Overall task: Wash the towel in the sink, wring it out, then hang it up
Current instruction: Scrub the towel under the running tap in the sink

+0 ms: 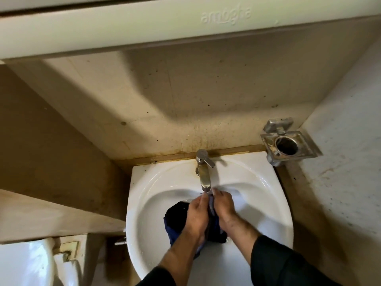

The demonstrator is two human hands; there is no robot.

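I look down from head height into a white sink (144,203) set in a narrow corner with stained beige walls. My two hands meet over the middle of the bowl, just under the spout of a metal tap (203,172) that stands at the back rim with its lever pointing to the right.

My left hand (196,215) has its fingers curled around a dark blue towel (175,215), gripping a fold of it, fingertips pointing toward the tap. My right hand (223,205) presses in from the other side, fingers also bent and closed on the same fold, so the cloth is pinched between both hands with a paler strip of it showing in the narrow gap. Neither hand is spread wide; both are closed tight on the fabric.

The rest of the towel hangs bunched below my hands inside the bowl, mostly to the left and under my left wrist, resting against the white basin. I cannot tell whether water is running. Dark sleeves cover both forearms near the bottom edge.

On the right wall, just beside the sink's back corner, sits a square metal holder (288,143) with a round opening. A white cabinet (144,27) overhangs above. Part of a white toilet (26,263) shows at lower left.
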